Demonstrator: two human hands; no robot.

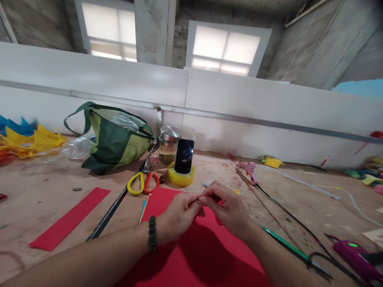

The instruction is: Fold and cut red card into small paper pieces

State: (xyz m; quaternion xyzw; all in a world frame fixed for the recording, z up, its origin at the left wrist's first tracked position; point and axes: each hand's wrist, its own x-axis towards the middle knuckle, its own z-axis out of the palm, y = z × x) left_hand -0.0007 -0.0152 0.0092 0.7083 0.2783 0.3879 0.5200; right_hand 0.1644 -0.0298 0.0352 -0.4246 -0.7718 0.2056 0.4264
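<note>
My left hand (179, 213), with a dark green bead bracelet (152, 233) at its wrist, meets my right hand (229, 207) above a large red sheet (163, 201). Fingertips of both hands pinch a small red piece (201, 196), mostly covered by the fingers. Whether it is paper or foam I cannot tell. More red shows under the right palm. A red strip (70, 219) lies flat to the left. Beyond the left hand are scissors (144, 181) with one yellow and one red handle.
A phone (183, 156) leans upright at a yellow tape roll (181, 177), beside a lidded glass jar (169, 145) and a green bag (119, 139). Right of my hands lie a pink glue gun (250, 171) with its black cord, a green-edged long tool (285, 243) and a purple device (353, 257).
</note>
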